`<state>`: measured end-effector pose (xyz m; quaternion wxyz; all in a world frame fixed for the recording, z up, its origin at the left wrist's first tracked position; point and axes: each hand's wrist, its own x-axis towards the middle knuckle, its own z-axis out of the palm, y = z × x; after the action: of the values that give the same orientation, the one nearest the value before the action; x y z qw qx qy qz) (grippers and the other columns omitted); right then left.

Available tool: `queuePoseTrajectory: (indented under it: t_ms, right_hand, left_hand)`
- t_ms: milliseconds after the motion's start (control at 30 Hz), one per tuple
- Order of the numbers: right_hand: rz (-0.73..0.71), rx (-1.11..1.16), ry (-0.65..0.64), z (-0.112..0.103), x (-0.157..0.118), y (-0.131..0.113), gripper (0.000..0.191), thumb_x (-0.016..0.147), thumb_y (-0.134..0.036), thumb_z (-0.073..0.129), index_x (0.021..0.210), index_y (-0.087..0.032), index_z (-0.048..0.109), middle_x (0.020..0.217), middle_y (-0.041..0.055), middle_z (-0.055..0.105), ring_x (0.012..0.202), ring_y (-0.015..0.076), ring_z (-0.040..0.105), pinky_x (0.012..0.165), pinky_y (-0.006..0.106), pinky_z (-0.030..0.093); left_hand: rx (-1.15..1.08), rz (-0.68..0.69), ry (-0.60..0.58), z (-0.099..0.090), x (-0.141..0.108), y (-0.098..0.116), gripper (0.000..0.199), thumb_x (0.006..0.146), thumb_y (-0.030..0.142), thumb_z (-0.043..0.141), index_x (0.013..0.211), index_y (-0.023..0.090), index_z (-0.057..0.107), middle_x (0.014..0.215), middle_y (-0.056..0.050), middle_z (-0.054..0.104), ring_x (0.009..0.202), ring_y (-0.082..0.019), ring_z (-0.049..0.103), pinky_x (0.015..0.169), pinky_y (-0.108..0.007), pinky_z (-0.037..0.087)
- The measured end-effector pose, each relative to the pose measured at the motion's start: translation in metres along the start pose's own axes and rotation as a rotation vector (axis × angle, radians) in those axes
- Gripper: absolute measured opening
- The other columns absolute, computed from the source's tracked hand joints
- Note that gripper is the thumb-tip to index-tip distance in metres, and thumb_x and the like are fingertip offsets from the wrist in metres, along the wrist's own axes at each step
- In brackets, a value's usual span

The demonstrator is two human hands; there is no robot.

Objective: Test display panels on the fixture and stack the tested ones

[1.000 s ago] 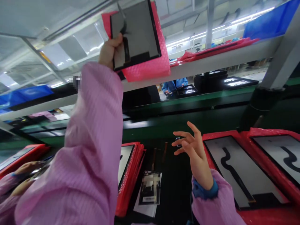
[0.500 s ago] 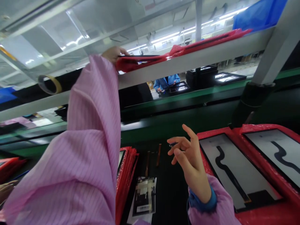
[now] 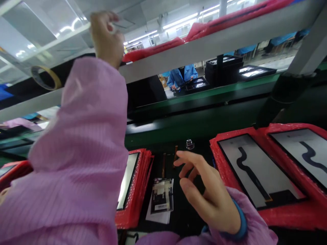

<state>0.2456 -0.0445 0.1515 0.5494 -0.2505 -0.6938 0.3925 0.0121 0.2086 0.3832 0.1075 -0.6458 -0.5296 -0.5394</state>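
My left hand [image 3: 106,37] is raised above the overhead shelf [image 3: 163,66], left of the red bubble wrap [image 3: 155,47] lying there. Its fingers are loosely bent with a gap at the thumb, and I see nothing in them. Over the dark bench, my right hand [image 3: 209,190] hovers with fingers curved apart and nothing between them. Just past its fingertips lie a thin brown strip [image 3: 175,156] and a small shiny metal piece [image 3: 189,144]. A labelled flat part [image 3: 162,195] rests on white paper to the hand's left.
Flat screen panels [image 3: 255,170] with dark ribbon cables lie on red bubble wrap at the right. A red-wrapped stack [image 3: 134,183] stands left of centre. A tape roll [image 3: 46,77] sits by the shelf. Across the bench, a person in blue [image 3: 182,76] handles a dark panel.
My left hand has come away from the red bubble wrap on the shelf and moved up and left. My right hand has moved lower. The view has shifted slightly.
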Motion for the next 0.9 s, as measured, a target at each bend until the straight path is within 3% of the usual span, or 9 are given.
queuePoseTrajectory:
  t_ms: [67, 133, 267, 333, 400, 500, 633, 733, 900]
  right_hand:
    - [-0.069, -0.082, -0.096, 0.001, -0.003, -0.009, 0.042, 0.093, -0.02, 0.056, 0.133, -0.031, 0.049, 0.11, 0.0028, 0.069, 0.087, 0.0168, 0.065, 0.068, 0.031, 0.056]
    - [-0.125, -0.121, -0.187, 0.005, -0.008, -0.016, 0.035, 0.094, -0.021, 0.055, 0.129, -0.027, 0.053, 0.11, 0.0043, 0.071, 0.089, 0.0185, 0.067, 0.071, 0.032, 0.056]
    - [-0.166, -0.134, -0.246, 0.012, -0.029, -0.015, 0.023, 0.095, -0.02, 0.051, 0.117, -0.024, 0.059, 0.097, 0.0041, 0.073, 0.083, 0.0173, 0.067, 0.069, 0.03, 0.055]
    - [-0.137, -0.181, -0.159, 0.01, -0.048, -0.002, 0.018, 0.096, -0.018, 0.049, 0.108, -0.025, 0.061, 0.086, 0.0018, 0.07, 0.075, 0.015, 0.064, 0.064, 0.028, 0.053]
    - [-0.088, -0.317, -0.012, 0.002, -0.072, 0.017, 0.017, 0.095, -0.016, 0.049, 0.104, -0.025, 0.061, 0.083, 0.0013, 0.068, 0.075, 0.0147, 0.063, 0.066, 0.028, 0.053]
    - [-0.004, -0.75, 0.203, -0.018, -0.114, 0.05, 0.022, 0.093, -0.022, 0.058, 0.114, -0.022, 0.06, 0.105, 0.0087, 0.069, 0.102, 0.0244, 0.061, 0.089, 0.042, 0.054]
    - [0.251, -1.185, 0.226, -0.044, -0.166, 0.078, 0.039, 0.093, -0.033, 0.057, 0.128, -0.016, 0.058, 0.148, 0.0208, 0.046, 0.138, 0.0405, 0.037, 0.109, 0.066, 0.037]
    - [0.258, -1.262, 0.28, -0.055, -0.188, 0.083, 0.029, 0.095, -0.031, 0.056, 0.12, -0.016, 0.062, 0.145, 0.0182, 0.052, 0.136, 0.0372, 0.04, 0.112, 0.062, 0.037]
    - [0.154, -1.131, 0.487, -0.059, -0.194, 0.081, 0.015, 0.094, -0.022, 0.058, 0.104, -0.024, 0.07, 0.12, 0.0082, 0.069, 0.118, 0.0281, 0.054, 0.103, 0.052, 0.048]
  left_hand:
    - [0.185, 0.293, 0.025, -0.019, -0.059, 0.019, 0.033, 0.093, -0.004, 0.044, 0.124, 0.002, 0.055, 0.127, -0.006, 0.053, 0.119, -0.013, 0.051, 0.107, -0.03, 0.041]
    - [0.12, 0.459, -0.032, -0.036, -0.134, 0.038, 0.033, 0.086, -0.002, 0.054, 0.119, 0.004, 0.06, 0.118, -0.009, 0.059, 0.117, -0.019, 0.054, 0.106, -0.033, 0.043]
    - [-0.08, 0.422, -0.389, -0.061, -0.293, 0.057, 0.047, 0.091, 0.005, 0.053, 0.13, 0.03, 0.06, 0.127, -0.004, 0.064, 0.121, -0.024, 0.057, 0.108, -0.041, 0.044]
    - [-0.195, 0.3, -0.543, -0.066, -0.357, 0.057, 0.063, 0.092, 0.004, 0.05, 0.145, 0.039, 0.046, 0.136, -0.003, 0.06, 0.122, -0.023, 0.058, 0.104, -0.04, 0.048]
    - [-0.3, 0.14, -0.647, -0.063, -0.405, 0.054, 0.061, 0.094, 0.006, 0.049, 0.143, 0.041, 0.046, 0.134, -0.005, 0.062, 0.122, -0.023, 0.059, 0.103, -0.04, 0.05]
    - [-0.47, -0.199, -0.802, -0.045, -0.458, 0.053, 0.034, 0.096, 0.017, 0.05, 0.122, 0.035, 0.063, 0.118, -0.006, 0.069, 0.111, -0.022, 0.065, 0.097, -0.039, 0.053]
    - [-0.76, -0.589, -1.014, -0.013, -0.508, 0.067, 0.023, 0.092, 0.023, 0.056, 0.111, 0.027, 0.068, 0.111, -0.01, 0.07, 0.103, -0.024, 0.068, 0.092, -0.039, 0.055]
    - [-0.93, -0.736, -1.074, 0.002, -0.529, 0.08, 0.025, 0.09, 0.027, 0.062, 0.114, 0.024, 0.067, 0.116, -0.011, 0.069, 0.109, -0.025, 0.067, 0.096, -0.04, 0.054]
    - [-1.119, -0.872, -0.966, 0.018, -0.531, 0.091, 0.034, 0.088, 0.041, 0.069, 0.115, 0.021, 0.065, 0.118, -0.011, 0.069, 0.112, -0.024, 0.066, 0.1, -0.039, 0.051]
